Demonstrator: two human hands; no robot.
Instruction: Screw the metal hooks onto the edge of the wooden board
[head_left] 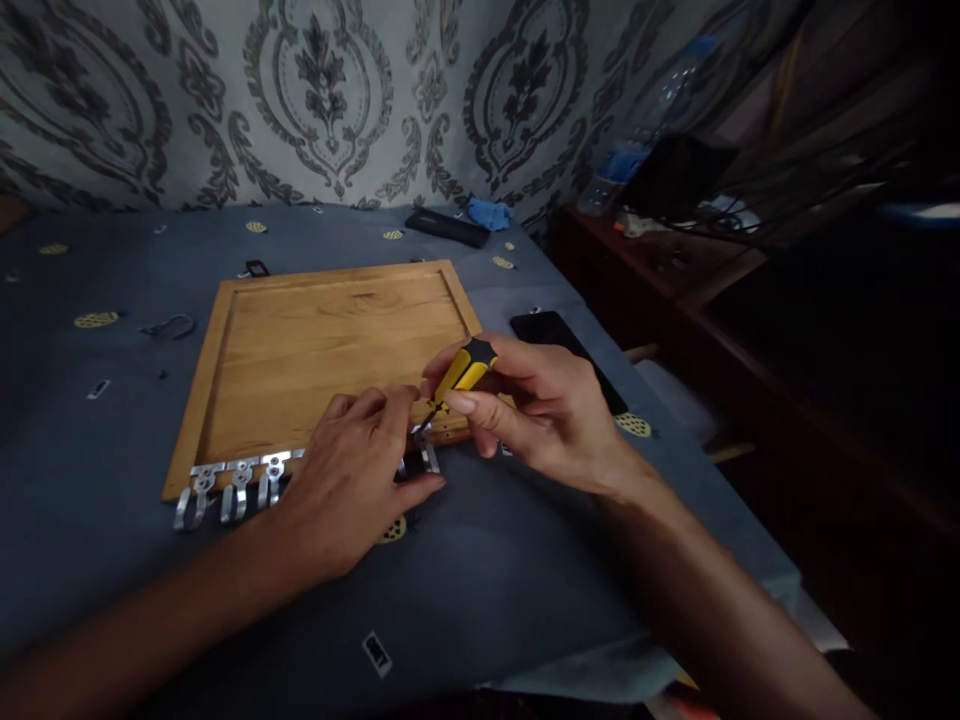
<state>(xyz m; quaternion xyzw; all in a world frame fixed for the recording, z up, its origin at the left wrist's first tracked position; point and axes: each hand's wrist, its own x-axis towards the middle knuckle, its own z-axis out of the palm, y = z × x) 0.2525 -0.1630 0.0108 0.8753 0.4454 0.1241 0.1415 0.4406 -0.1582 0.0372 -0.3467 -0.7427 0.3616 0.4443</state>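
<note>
A wooden board (330, 350) with a raised frame lies on the table. Along its near edge runs a metal hook rail (240, 464) with several silver double hooks, partly covered by my left hand (352, 460). That hand is curled over the rail, its thumb close to the rightmost hook (430, 455) and its fingertips near the tip of a screwdriver. Between the thumb and fingers of my right hand (555, 410) is the short yellow-and-black screwdriver (465, 370). It is tilted, its shaft pointing down at the rail's right end.
A black phone (562, 340) lies right of the board. Behind sit a dark oblong object (448, 227) and a blue crumpled item (489, 213). A looped strip (171, 326) lies at left. A plastic bottle (622, 160) stands on the reddish-brown furniture (637, 255) at right.
</note>
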